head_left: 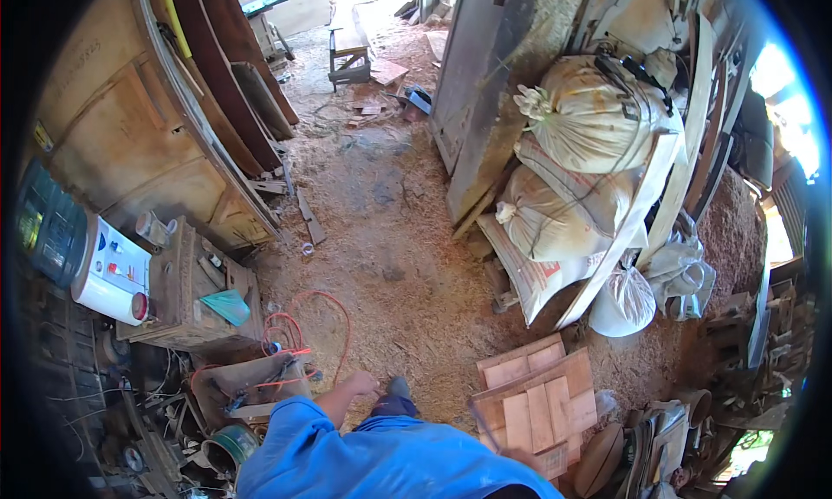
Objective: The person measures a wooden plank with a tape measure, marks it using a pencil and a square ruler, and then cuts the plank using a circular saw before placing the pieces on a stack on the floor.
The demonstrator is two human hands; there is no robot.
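My left hand (362, 383) hangs in front of my body, fingers curled in, with nothing visible in it. Below it a shoe (398, 387) shows on the sawdust-covered floor. Beside my right side are wooden panels (542, 404), pale reddish boards set in frames, one overlapping another. Against their lower edge is my right hand (523, 458), mostly covered by the panels and my blue shirt (381, 456). Its fingers are hidden, so I cannot tell whether it grips the panels or only touches them.
Stuffed sacks (598, 113) are stacked at right, with a leaning plank (620, 230) before them. An orange cord (347, 326) coils on the floor near a wooden box (238, 386). At left a white water dispenser (113, 269) stands by a wooden cabinet (191, 274). A small stool (348, 61) stands ahead.
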